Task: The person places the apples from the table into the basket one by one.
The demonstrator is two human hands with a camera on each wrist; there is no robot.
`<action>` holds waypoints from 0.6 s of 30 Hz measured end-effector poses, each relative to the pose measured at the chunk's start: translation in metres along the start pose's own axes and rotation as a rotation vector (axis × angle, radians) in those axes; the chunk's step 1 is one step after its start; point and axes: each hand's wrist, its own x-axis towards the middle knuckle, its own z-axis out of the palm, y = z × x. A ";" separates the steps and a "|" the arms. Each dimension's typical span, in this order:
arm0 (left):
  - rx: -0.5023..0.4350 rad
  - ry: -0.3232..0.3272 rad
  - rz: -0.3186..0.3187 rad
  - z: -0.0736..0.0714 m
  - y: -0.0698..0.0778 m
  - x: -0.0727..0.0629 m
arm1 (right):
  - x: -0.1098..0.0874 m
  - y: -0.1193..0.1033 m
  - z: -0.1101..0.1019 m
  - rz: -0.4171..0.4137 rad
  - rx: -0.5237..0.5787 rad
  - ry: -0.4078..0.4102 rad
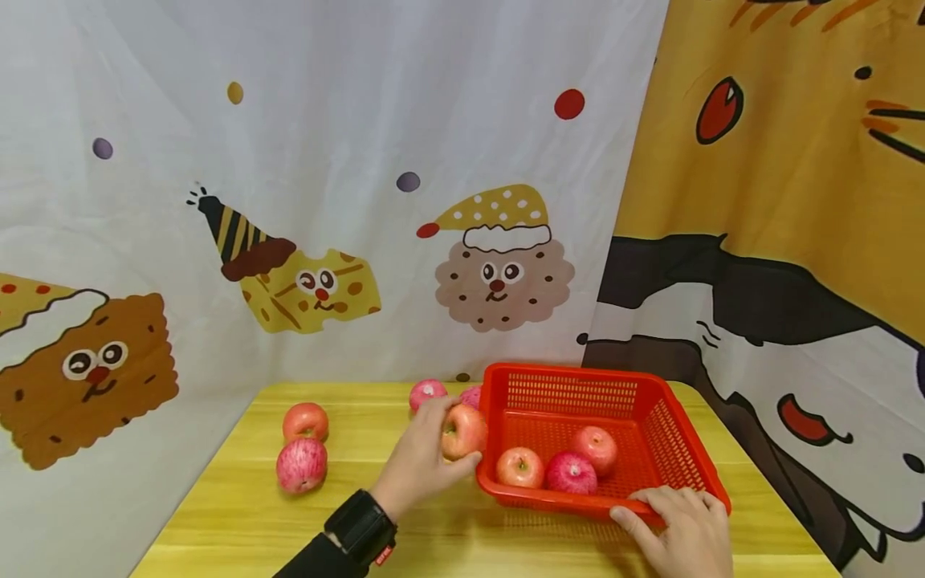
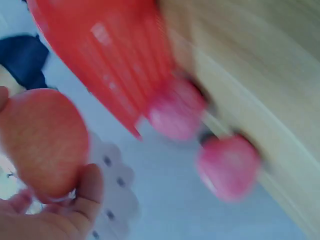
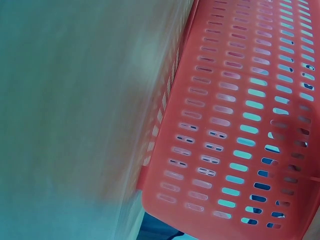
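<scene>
A red-and-yellow apple [image 1: 464, 432] is in my left hand [image 1: 413, 466], held between thumb and fingers beside the left wall of a red plastic basket [image 1: 556, 502]. In the left wrist view that apple [image 2: 47, 142] hangs clear of the table. My right hand [image 1: 682, 530] grips the basket's front rim near the right corner, thumb outside and fingers over the edge. Inside the basket sit a pale red apple [image 1: 520, 467], a deep pink one [image 1: 572, 473] and another red one [image 1: 595, 449]. The right wrist view shows the slotted basket wall [image 3: 225, 120], without the hand.
Toward the table's left stand a red apple [image 1: 305, 422] and a streaked pink apple [image 1: 302, 466], close together. Behind my left hand are a pink apple [image 1: 427, 392] and another [image 1: 471, 396], partly hidden. A printed curtain [image 1: 347, 120] hangs behind the wooden table [image 1: 238, 514].
</scene>
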 end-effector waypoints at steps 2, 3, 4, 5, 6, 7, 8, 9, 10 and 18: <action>-0.026 -0.039 0.056 0.015 0.012 0.005 | 0.000 0.000 0.001 0.002 -0.006 -0.008; -0.041 -0.066 0.069 0.023 0.018 0.008 | 0.000 -0.001 0.001 0.004 -0.009 -0.012; -0.052 -0.096 0.077 0.032 0.022 0.011 | 0.000 -0.001 0.001 0.008 -0.013 -0.016; -0.063 -0.130 0.082 0.041 0.026 0.013 | 0.000 -0.001 0.002 0.012 -0.014 -0.020; -0.069 -0.168 0.081 0.050 0.029 0.015 | -0.001 -0.002 0.002 0.014 -0.014 -0.025; -0.065 -0.204 0.082 0.059 0.031 0.016 | -0.002 -0.002 0.003 0.015 -0.014 -0.031; -0.058 -0.235 0.083 0.066 0.032 0.017 | -0.002 -0.002 0.003 0.015 -0.013 -0.036; -0.051 -0.261 0.078 0.073 0.034 0.018 | -0.003 -0.002 0.003 0.015 -0.013 -0.041; -0.041 -0.281 0.075 0.078 0.035 0.018 | -0.004 -0.002 0.004 0.012 -0.013 -0.045; -0.018 -0.320 -0.012 0.088 0.041 0.026 | 0.000 -0.001 0.001 0.004 -0.012 -0.005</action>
